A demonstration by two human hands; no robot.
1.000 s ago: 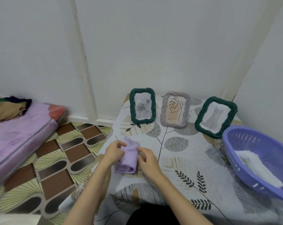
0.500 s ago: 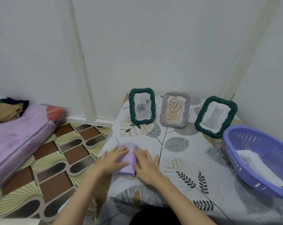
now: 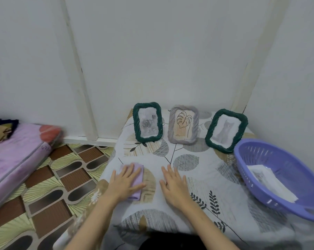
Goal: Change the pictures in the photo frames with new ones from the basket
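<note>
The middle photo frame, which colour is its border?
Grey; the middle photo frame shows best in the head view.

No readable text, labels, brands or numbers anywhere. The middle grey photo frame (image 3: 183,127) has a tiny dark mark under its leaf drawing (could be a caption, too small to tell). The sheets in the purple basket (image 3: 286,210) on the right show only faint pictures.

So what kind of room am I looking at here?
Most likely a small bedroom at home, in a corner. A pink mattress lies on the patterned floor mat, and three photo frames lean against plain white walls on a low surface under a leaf-print cloth.
</note>
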